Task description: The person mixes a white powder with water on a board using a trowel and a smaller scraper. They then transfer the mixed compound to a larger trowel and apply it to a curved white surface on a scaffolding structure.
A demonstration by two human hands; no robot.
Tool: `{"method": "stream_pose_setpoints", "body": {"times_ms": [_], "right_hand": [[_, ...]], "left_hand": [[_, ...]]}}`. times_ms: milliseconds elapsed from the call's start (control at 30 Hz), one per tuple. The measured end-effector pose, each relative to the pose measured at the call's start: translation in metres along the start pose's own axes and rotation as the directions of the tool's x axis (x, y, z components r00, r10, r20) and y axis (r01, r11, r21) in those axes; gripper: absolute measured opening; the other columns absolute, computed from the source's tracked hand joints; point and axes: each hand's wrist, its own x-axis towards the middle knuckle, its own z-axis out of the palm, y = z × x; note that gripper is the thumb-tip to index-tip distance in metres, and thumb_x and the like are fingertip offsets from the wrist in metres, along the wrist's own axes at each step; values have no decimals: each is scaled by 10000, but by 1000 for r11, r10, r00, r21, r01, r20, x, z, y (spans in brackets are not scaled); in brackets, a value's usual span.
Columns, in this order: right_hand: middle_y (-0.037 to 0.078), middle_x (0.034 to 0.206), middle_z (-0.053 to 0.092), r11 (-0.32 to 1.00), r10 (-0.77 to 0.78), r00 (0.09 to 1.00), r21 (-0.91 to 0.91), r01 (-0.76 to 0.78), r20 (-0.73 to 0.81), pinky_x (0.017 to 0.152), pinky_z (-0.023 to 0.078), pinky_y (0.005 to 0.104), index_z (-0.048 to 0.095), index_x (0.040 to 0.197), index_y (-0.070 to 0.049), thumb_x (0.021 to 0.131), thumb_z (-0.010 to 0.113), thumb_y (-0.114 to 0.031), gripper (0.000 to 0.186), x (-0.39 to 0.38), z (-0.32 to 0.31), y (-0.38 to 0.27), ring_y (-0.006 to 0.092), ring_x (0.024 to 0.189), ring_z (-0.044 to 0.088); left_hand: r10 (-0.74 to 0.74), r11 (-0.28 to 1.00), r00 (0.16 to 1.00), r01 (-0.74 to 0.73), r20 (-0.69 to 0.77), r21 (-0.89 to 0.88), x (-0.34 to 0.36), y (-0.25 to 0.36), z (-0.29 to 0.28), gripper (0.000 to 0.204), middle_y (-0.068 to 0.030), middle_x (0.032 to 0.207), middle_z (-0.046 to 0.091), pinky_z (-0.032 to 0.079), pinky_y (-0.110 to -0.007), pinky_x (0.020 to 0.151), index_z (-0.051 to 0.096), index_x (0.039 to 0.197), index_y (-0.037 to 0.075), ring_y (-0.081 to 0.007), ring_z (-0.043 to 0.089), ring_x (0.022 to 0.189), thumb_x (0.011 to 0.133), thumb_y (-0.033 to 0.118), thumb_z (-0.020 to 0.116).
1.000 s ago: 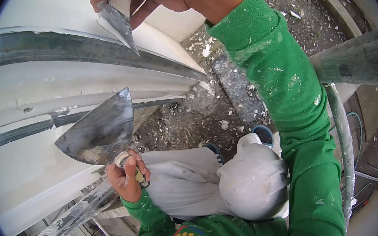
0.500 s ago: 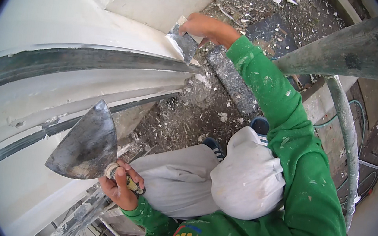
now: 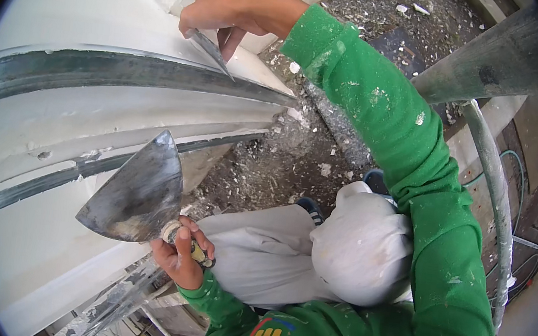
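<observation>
My left hand [image 3: 183,254] is wrapped round the handle of a large trowel [image 3: 139,196], its broad three-sided grey blade pointing up and away with brownish smears near the handle. My right hand [image 3: 223,13] grips a flat metal scraper [image 3: 211,48], seen nearly edge-on; its lower edge is at the dark metal strip, and its grip is hidden by my fingers. Beneath that hand runs a smooth white plastered wall ledge [image 3: 100,16]. The dark curved metal strip [image 3: 140,72] borders the ledge, and a second dark strip [image 3: 34,191] lies nearer to me, behind the trowel blade.
Grey debris-strewn ground [image 3: 275,169] with white crumbs lies ahead. A thick grey pole [image 3: 500,61] and a thinner curved pipe [image 3: 496,187] stand at the right. A teal hose [image 3: 521,177] lies beyond them. My legs in white trousers [image 3: 365,252] are bent in the middle.
My right hand has moved left along the ledge with the scraper, which has turned from blade face showing to nearly edge-on. My left hand and trowel have shifted slightly in view.
</observation>
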Motion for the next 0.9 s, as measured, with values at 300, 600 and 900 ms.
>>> {"method": "stream_pose_setpoints", "body": {"times_ms": [300,600,900], "right_hand": [[260,881,692,774,-623,754,-307,554,-208,728,560,387,645,881,112,864,473,-140,305,-83,-28,-101,300,736,715],[166,1266,560,368,-843,284,-106,924,-456,931,436,372,553,1311,2,881,546,-24,431,-120,55,23,262,1125,540],[134,1220,573,630,-772,634,-193,752,-49,946,451,376,555,1300,-54,818,569,58,495,-111,40,89,311,1125,538]], "left_hand": [[-6,986,991,27,130,-163,6,-1,9,229,-152,881,512,452,-276,354,386,1127,-22,-166,518,538,991,127,494],[7,594,825,452,566,-666,-9,0,1,338,-156,766,439,447,-317,289,310,1235,23,-218,462,458,1030,269,419],[368,542,721,346,587,-765,17,-5,-4,255,-169,694,479,401,-320,329,409,1188,-17,-198,460,444,980,102,497]]}}
